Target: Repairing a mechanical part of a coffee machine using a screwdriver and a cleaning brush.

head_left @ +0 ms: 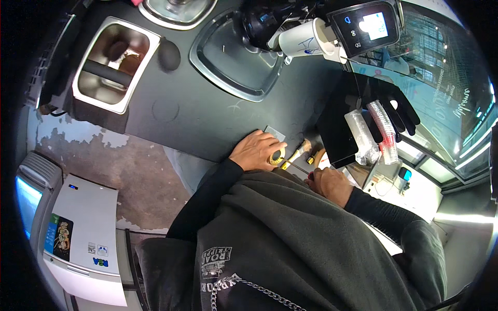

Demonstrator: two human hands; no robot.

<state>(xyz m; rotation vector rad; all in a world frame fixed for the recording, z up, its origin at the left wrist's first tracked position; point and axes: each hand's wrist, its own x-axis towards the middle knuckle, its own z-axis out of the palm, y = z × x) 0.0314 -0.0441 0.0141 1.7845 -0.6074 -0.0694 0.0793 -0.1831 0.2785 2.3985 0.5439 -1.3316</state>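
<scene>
My left hand (256, 150) lies on the near edge of the dark counter (181, 109), fingers curled against a small round yellow-rimmed object (277, 157). My right hand (329, 184) is closed just off the counter edge, gripping a thin metal tool (295, 167) whose tip points toward the round object. A wooden-handled brush (302, 151) lies right beside both hands. A small grey square card (275, 134) sits just beyond my left fingers. My dark hooded top hides both wrists and whatever is below the hands.
A steel knock box (115, 61) is far left and a steel tray (228, 57) far centre. Far right are a white paper cup (302, 39) and a device with a lit screen (366, 27). A black glove (392, 103), sleeved plastic cups (383, 130) and a black slab (336, 129) are on the right.
</scene>
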